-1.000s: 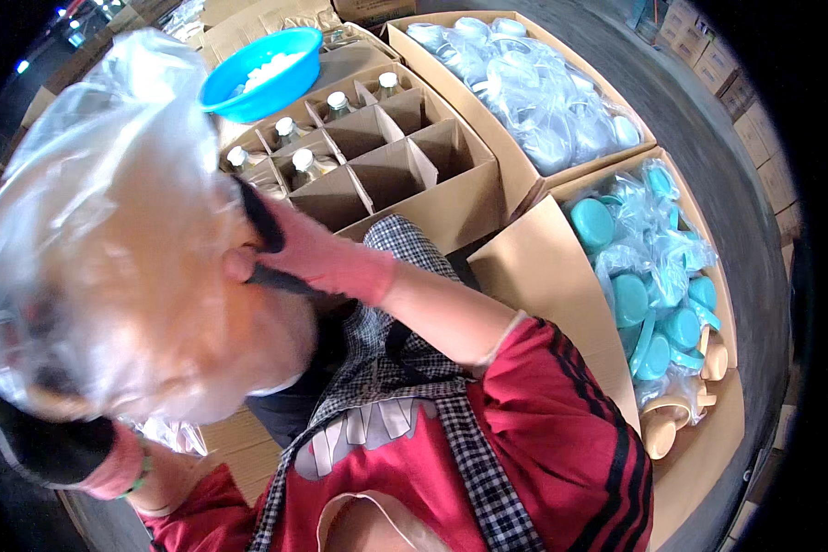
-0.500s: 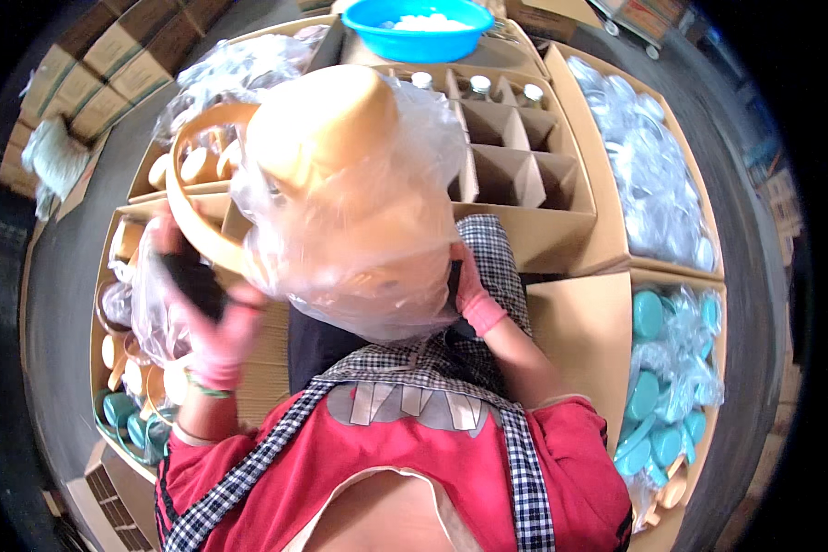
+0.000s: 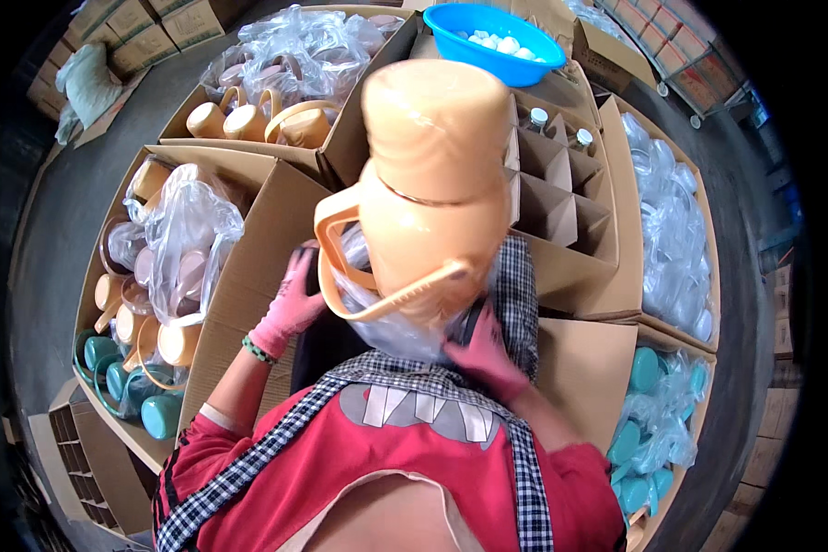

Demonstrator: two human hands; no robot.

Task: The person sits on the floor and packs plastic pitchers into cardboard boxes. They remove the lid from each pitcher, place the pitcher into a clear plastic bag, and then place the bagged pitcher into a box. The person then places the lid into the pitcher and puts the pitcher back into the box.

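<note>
Jug [image 3: 432,184] between both hands, divided carton [image 3: 561,202] behind, bowl [image 3: 492,32] beyond

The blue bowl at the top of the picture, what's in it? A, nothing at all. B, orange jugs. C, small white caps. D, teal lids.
C: the blue bowl holds a heap of small white caps, behind the orange jug that the left hand and the right hand hold up in its clear plastic bag.

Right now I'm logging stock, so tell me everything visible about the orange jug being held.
The orange jug looks like glossy peach-orange plastic, upright, with a broad cap-like top, a side handle and a thin swinging bail. A clear plastic bag clings around its base. The left hand and right hand, both pink-gloved, grip it near the bottom.
</note>
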